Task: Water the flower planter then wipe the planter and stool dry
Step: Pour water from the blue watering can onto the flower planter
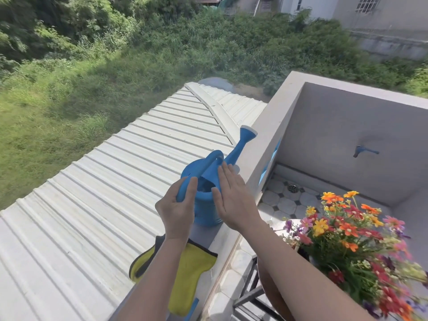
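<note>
A blue watering can [206, 212] stands on the balcony ledge [257, 149], its spout pointing up and to the right. My left hand [177, 210] grips the lower end of its handle. With straight fingers, my right hand [234, 200] lies flat against the can's right side. A yellow cloth [190, 274] lies draped over the ledge below my left forearm. At the lower right the flower planter [347, 242] shows orange, red, yellow and pink blooms; its pot is mostly hidden behind my right forearm. A dark metal stool frame [250, 295] shows under it.
A white corrugated roof [97, 205] slopes away beyond the ledge, with grass and bushes further out. Inside the balcony are a tiled floor with a drain [292, 188] and a blue tap [364, 151] on the far wall.
</note>
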